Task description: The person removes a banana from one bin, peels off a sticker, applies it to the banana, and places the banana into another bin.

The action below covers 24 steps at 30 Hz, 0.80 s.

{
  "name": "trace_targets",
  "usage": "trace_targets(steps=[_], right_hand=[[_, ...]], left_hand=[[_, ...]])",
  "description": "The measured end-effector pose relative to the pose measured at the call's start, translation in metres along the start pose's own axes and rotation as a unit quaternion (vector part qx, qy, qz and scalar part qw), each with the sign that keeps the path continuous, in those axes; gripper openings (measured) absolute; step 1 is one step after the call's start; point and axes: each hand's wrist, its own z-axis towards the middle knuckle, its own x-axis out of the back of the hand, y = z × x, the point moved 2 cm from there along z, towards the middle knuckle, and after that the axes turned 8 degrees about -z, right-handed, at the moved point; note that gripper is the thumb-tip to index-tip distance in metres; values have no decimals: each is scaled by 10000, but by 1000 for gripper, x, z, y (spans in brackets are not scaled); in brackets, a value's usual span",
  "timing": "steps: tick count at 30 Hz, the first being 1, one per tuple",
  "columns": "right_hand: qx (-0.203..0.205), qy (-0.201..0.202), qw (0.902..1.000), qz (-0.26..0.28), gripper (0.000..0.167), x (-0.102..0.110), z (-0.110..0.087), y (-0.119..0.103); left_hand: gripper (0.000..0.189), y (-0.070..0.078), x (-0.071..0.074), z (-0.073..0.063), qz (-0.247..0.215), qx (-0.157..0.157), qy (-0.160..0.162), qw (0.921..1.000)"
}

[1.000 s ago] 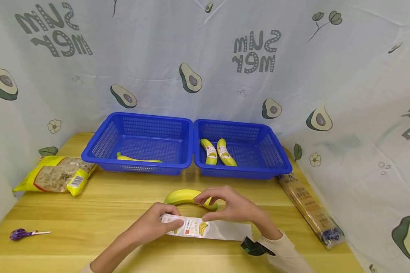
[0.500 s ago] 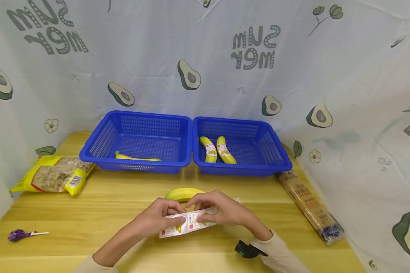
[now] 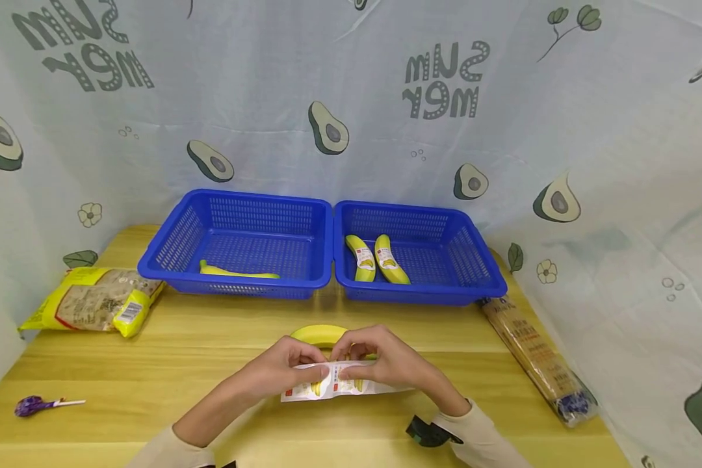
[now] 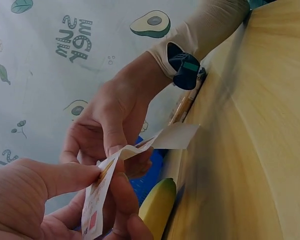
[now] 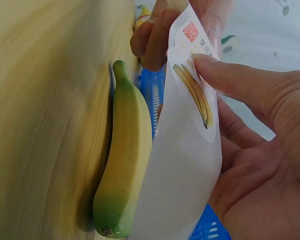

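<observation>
Both hands pinch a white strip of banana-print stickers (image 3: 327,386), held in front of a yellow banana that lies on the table. My left hand (image 3: 277,369) grips its left part with the thumb on the printed face. Close beside it, my right hand (image 3: 386,361) pinches the strip near the middle, thumb in front and fingers behind. In the right wrist view, the banana (image 5: 124,155) shows green ends, and blank backing hangs past the last sticker. The left wrist view shows the strip (image 4: 101,195) bent where the hands meet.
Behind stand two blue baskets; the left basket (image 3: 257,284) holds one banana (image 3: 240,273), the right basket (image 3: 421,296) two stickered bananas (image 3: 361,259). A yellow bag (image 3: 93,302) and a lollipop (image 3: 35,405) lie left, a long clear packet (image 3: 535,357) right.
The right hand has come left to meet the left hand and now pinches the strip, its thumb on a sticker. The strip tilted, then came nearly level again. The banana and baskets stay put.
</observation>
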Motion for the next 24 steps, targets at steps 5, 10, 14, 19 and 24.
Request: trace_targets(steps=[5,10,14,19,24], right_hand=[[59,68,10000,24,13,0,0,1],[-103,-46,9999,101,13,0,1,-1],[-229,-189,9993,238,12,0,0,-2],[-193,-387,9987,251,8,-1,2,2],[-179,-542,9979,303,8,-1,0,6]], left_hand=[[22,-1,1,2,-68,141,-31,9999],[24,-2,1,4,-94,184,-127,9997],[23,-5,0,6,-126,235,-202,9994],[20,-9,1,5,-59,407,-115,9991],[20,-11,0,5,43,331,-182,9993]])
